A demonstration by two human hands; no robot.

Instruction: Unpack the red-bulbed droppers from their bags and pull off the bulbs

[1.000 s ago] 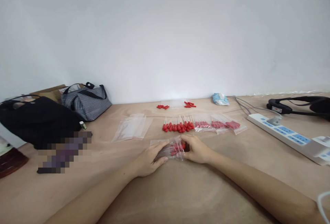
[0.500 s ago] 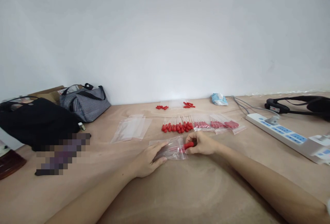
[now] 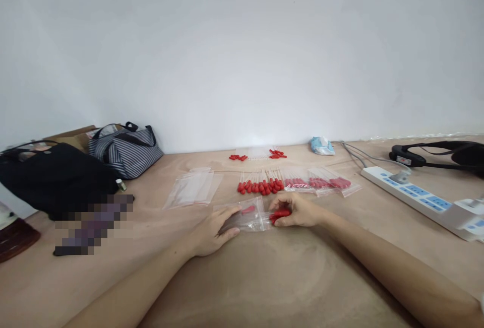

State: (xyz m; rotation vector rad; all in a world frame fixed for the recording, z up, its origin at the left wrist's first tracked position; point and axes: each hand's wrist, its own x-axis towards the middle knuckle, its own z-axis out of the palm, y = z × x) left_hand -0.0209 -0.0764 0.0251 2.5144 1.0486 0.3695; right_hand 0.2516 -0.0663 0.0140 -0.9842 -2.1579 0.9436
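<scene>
My left hand holds the closed end of a clear zip bag between thumb and fingers, low over the table. Inside that bag lies one dropper's red bulb. At the bag's mouth, my right hand pinches red-bulbed droppers whose thin stems point left toward the opening. Their exact number is hidden by the fingers. Just beyond the hands lies a row of loose droppers, bulbs toward me. To its right, several filled zip bags overlap.
Flat zip bags lie left of the dropper row. More droppers are near the wall. A power strip and a black strapped device stand at right, a blue-white packet at the back. A striped bag and black bag sit left.
One red bulb now shows deeper inside the bag, toward my left hand. My right hand has shifted slightly right with its droppers, whose stems now show at the bag's mouth.
</scene>
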